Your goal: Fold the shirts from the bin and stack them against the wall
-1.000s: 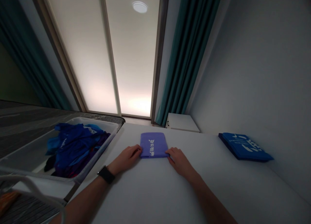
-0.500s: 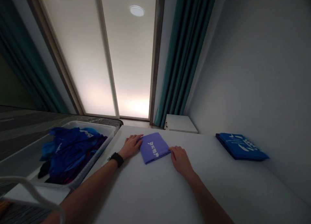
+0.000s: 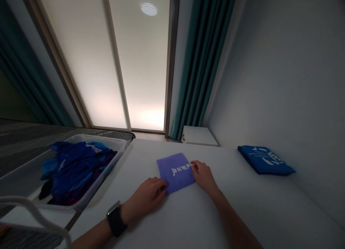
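Note:
A folded purple shirt (image 3: 176,171) with white printed characters lies flat on the white table, turned slightly askew. My left hand (image 3: 149,193), a dark watch on its wrist, has its fingertips and thumb closed on the near-left corner. At the right edge, my right hand (image 3: 203,175) pinches the cloth between thumb and fingers, close to the printing. Both hands rest low, near the tabletop.
A clear plastic bin (image 3: 122,148) of crumpled blue and purple clothes (image 3: 78,170) stands left of the table (image 3: 172,223). Folded blue clothing (image 3: 265,159) lies at the right by the wall. Beyond the far edge is a white cabinet (image 3: 199,135). A pale curved tube (image 3: 35,209) crosses the lower left.
My left hand has moved from the shirt's far-left side toward me, to its near-left corner. The shirt has turned and shifted a little to the right; my right hand stays at its right edge.

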### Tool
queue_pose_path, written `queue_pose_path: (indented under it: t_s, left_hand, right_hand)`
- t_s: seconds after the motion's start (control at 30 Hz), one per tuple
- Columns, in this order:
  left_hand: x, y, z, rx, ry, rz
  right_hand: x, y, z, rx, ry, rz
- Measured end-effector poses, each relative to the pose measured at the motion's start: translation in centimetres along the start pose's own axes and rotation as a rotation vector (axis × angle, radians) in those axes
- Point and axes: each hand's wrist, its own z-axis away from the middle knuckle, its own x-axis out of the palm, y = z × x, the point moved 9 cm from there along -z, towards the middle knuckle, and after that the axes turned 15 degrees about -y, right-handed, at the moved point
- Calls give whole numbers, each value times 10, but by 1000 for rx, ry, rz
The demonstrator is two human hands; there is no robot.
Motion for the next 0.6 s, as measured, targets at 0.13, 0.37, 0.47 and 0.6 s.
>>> queue_pose_path:
  t_s: [0.13, 0.37, 0.47, 0.6]
  left_hand:
    - [-3, 27, -8, 198, -69, -34]
    - [-19, -32, -20, -75, 149, -199]
    - [-5, -19, -10, -39, 84, -177]
    - [2, 11, -1, 57, 31, -157]
  right_hand:
    - [2, 4, 0, 36, 12, 86]
    - [1, 6, -9, 81, 64, 213]
    - [-7, 11, -11, 108, 98, 228]
    - [-14, -5, -3, 29, 118, 198]
